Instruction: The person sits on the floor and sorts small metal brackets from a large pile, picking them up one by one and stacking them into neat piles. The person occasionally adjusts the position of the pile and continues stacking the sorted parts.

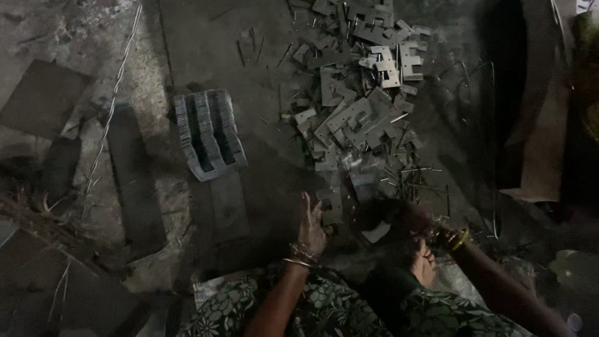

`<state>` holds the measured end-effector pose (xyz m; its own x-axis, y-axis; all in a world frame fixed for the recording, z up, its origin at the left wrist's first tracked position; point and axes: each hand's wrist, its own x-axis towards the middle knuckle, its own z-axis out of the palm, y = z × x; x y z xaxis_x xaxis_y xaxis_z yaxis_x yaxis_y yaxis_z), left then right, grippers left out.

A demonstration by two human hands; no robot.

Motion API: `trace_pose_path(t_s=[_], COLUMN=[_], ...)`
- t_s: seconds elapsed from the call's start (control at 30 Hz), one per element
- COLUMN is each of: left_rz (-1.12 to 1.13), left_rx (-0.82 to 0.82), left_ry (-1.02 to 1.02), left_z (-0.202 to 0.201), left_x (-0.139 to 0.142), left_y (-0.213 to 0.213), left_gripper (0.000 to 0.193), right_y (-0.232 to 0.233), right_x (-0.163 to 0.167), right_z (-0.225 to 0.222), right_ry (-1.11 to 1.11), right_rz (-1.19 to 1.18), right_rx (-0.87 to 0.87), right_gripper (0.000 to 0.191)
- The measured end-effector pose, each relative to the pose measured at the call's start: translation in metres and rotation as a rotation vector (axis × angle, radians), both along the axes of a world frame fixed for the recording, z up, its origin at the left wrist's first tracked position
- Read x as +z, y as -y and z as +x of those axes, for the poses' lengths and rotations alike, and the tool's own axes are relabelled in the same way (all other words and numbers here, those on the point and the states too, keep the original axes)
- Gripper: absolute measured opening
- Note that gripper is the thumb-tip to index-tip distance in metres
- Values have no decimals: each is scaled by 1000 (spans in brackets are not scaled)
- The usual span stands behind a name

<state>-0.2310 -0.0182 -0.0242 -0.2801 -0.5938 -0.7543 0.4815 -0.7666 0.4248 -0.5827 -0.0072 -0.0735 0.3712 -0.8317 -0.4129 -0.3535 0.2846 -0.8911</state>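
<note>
Lap: a green floral-print garment [324,312] fills the bottom centre of the frame, nearest the camera, with a bare foot [423,263] tucked beside it on the floor.
Floor: dark, dusty ground [262,75] carries everything, so the work is done seated low.
Cardboard: a tall brown sheet [541,125] leans at the right edge; no label is legible.
Loose pile: flat grey metal stampings [359,112] lie scattered from upper centre down toward the hands, within arm's reach.
Stacked block: like stampings packed on edge in neat rows [209,134], left of centre, apart from the loose pile.
Left hand [311,228]: fingers spread wide and upright, holding nothing, just beside the pile's lower edge.
Right hand [430,228]: in shadow, lower right; I cannot tell its grip.
Bangles: on both wrists.
</note>
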Motion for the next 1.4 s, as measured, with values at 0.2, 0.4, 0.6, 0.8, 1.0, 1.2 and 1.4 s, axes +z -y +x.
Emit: trace_pose_path(t_s=[0.2, 0.4, 0.6, 0.8, 1.0, 1.2, 1.4], left_rz=[41, -78, -122, -197, -335, -184, -265], left_rx=[45, 102, 177, 247, 170, 100, 125], left_ry=[0, -156, -70, -101, -255, -60, -58], left_z=[14, 17, 39, 61, 64, 63, 64], left_x=[10, -9, -18, -24, -20, -17, -31], left_y=[-1, -5, -7, -4, -4, 0, -4], left_gripper=[117, 119, 111, 104, 107, 117, 118], right_y=[27, -15, -64, -38, -29, -33, -21], right_x=[0, 24, 21, 30, 49, 58, 74], right_z=[-19, 19, 115, 127, 139, 130, 114], right_ry=[-732, -845, -1041, -974, -1013, -745, -743], right_rz=[-176, -306, -229, -844, -489, -638, -317], right_rx=[-294, 40, 465, 803, 844, 723, 555], right_gripper=[53, 48, 65, 62, 76, 59, 39])
